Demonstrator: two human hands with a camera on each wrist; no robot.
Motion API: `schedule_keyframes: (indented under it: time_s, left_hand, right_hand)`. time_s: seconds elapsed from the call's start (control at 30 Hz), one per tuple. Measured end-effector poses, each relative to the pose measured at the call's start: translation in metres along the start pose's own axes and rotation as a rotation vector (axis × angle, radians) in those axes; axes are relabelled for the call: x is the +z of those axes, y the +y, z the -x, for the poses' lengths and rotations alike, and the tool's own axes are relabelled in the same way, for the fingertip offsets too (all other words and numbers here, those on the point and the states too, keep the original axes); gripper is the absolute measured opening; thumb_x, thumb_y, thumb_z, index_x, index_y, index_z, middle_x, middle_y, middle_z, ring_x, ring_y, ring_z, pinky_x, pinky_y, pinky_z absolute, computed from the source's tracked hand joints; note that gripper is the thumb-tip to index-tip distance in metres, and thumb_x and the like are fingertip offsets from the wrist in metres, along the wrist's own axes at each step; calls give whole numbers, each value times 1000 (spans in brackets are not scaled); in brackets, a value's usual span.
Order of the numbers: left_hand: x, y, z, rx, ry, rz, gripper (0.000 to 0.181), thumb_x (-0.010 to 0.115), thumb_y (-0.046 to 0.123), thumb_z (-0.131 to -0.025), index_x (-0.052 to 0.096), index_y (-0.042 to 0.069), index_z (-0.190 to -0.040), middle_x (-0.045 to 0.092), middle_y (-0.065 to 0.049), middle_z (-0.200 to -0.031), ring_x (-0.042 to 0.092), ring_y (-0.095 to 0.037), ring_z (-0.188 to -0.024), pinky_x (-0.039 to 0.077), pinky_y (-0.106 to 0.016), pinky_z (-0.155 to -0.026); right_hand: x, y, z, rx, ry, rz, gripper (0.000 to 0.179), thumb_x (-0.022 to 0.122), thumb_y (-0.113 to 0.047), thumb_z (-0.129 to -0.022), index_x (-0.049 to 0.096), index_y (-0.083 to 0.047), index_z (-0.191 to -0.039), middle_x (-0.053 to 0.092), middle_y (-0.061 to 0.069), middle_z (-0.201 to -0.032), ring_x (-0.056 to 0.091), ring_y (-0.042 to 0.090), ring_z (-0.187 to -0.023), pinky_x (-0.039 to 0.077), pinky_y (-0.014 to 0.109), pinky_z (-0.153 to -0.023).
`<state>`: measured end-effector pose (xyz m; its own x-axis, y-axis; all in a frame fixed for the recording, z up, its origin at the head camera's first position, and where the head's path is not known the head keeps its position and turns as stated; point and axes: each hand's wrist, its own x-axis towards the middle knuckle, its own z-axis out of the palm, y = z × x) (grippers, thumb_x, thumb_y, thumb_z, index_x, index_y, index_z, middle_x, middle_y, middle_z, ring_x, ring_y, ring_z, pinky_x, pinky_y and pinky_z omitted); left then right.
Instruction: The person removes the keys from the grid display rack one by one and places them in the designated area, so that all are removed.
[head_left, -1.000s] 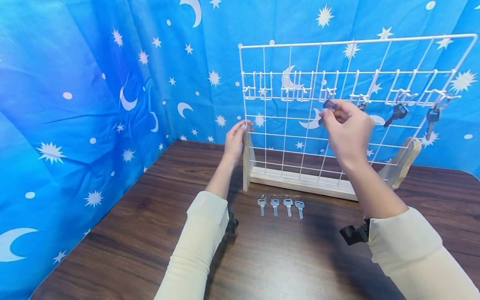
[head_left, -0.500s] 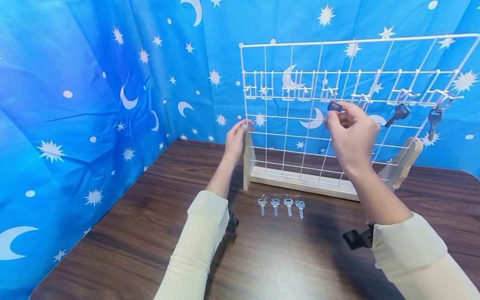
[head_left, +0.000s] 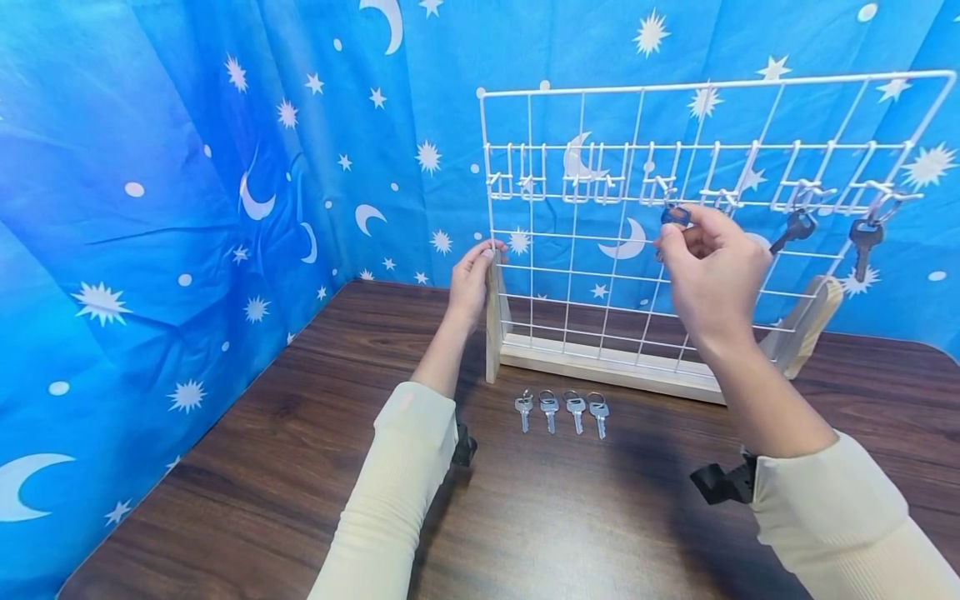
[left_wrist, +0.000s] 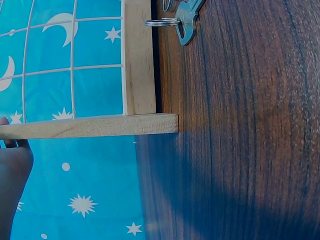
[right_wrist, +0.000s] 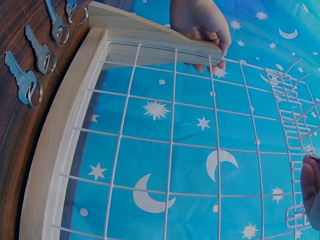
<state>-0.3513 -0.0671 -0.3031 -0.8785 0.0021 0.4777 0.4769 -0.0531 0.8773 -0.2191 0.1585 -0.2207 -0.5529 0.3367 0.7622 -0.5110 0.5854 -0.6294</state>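
My right hand (head_left: pixel 716 279) pinches a dark-looking key (head_left: pixel 675 216) between thumb and index finger, just below a white hook (head_left: pixel 660 183) on the wire grid rack. The key's ring is close to that hook; whether it sits on it I cannot tell. At the rack's left side, my left hand (head_left: pixel 470 283) grips the top of the wooden side support (head_left: pixel 492 325). Right of my right hand, a key (head_left: pixel 797 227) and another key (head_left: pixel 867 242) hang from hooks. In the right wrist view, only fingers (right_wrist: pixel 311 185) of the right hand show at the edge.
Several silver keys with rings, one of them this key (head_left: pixel 575 406), lie in a row on the dark wooden table (head_left: pixel 540 517) before the rack's wooden base (head_left: pixel 600 364). Hooks further left bear no keys. A blue star-and-moon curtain (head_left: pixel 420 108) hangs behind.
My right hand has shifted slightly to the right with the key, whose top has tilted and turned. It now covers a hanging key seen earlier beside it. My left hand stays put.
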Motion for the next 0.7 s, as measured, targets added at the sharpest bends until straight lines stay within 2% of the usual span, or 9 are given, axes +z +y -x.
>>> schedule_keyframes:
  time_s: [0.4, 0.57, 0.7]
  left_hand:
    - [0, -1, 0, -2, 15, -3, 32, 40, 12, -97, 58, -7, -115, 62, -16, -111, 60, -23, -100, 43, -27, -89]
    - [1, -1, 0, 1, 19, 7, 31, 40, 13, -97, 58, -6, -114, 62, -16, -111, 60, -23, -99, 44, -27, -88]
    - [1, -1, 0, 5, 17, 16, 32, 40, 12, -96, 58, -7, -115, 62, -17, -112, 60, -24, -100, 44, -28, -89]
  right_hand:
    - [-7, -9, 3, -23, -11, -8, 22, 59, -14, -88, 70, -1, -102, 53, -24, -64, 53, -2, -55, 37, 17, -49]
    - [-10, -11, 7, -35, -37, 4, 22, 59, -15, -88, 70, -1, -101, 53, -23, -65, 53, -2, -56, 38, 15, -49]
    - [-12, -10, 13, -32, -57, 25, 20, 60, -14, -88, 70, -2, -101, 59, -12, -66, 52, -3, -56, 38, 12, -50]
